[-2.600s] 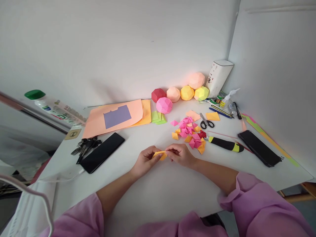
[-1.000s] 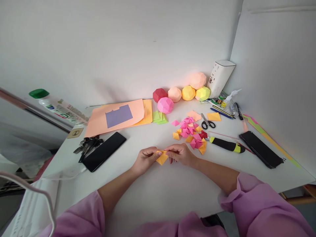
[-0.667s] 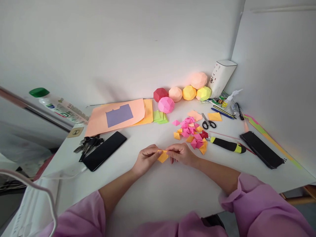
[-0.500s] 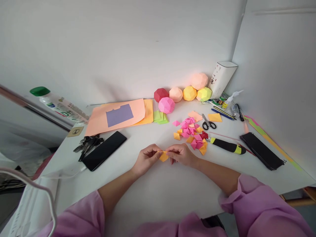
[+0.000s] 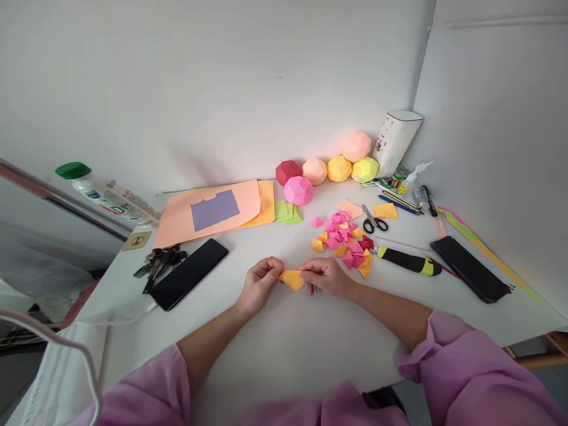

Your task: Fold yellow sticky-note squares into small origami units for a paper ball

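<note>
Between my two hands is a small folded piece of orange paper, its lower edge coming to a point. My left hand pinches its left corner between thumb and fingers. On the right side, my right hand grips the other corner, its thumb lying along the top edge. Just beyond my right hand lies a loose pile of small folded paper pieces in pink, orange and red. A black-and-yellow handled cutter rests to the right of that pile.
Faceted paper balls line the wall. Scissors and an orange square sheet lie behind the pile. Left are a black phone, keys and peach paper. A black case sits right; a white bottle stands left.
My left hand has shifted slightly left along the orange paper, so more of the paper shows between my hands. My right hand has hardly moved.
</note>
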Available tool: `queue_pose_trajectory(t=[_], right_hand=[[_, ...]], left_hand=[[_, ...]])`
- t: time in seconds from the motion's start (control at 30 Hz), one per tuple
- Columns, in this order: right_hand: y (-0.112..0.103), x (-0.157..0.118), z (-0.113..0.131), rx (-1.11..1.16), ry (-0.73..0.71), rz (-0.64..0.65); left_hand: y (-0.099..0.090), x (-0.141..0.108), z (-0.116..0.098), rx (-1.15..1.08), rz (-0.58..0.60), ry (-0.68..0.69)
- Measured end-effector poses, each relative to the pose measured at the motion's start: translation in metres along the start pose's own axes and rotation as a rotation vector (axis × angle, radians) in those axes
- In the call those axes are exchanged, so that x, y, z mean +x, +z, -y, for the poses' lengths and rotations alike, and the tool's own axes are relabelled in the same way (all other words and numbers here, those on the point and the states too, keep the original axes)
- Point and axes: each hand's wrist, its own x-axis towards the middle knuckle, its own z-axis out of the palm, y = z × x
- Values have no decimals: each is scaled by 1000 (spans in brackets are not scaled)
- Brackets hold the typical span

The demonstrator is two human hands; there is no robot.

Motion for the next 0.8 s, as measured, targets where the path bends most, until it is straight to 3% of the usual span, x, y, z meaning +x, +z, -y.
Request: queue_pose_trajectory(t=[0.17,0.33,0.6,0.8], right_hand=[[1,-1,1,-14,-4,30],[5,0,3,-50,-11,-4],[9,-1,7,-119,-71,-61],[0,0,8,41,36,-173]], left_hand=[[6,-2,-2,250,136,-3],[6,-2,2,359,154,80],[9,-3,-4,338,180,94],[-1,1,3,127,108,25]])
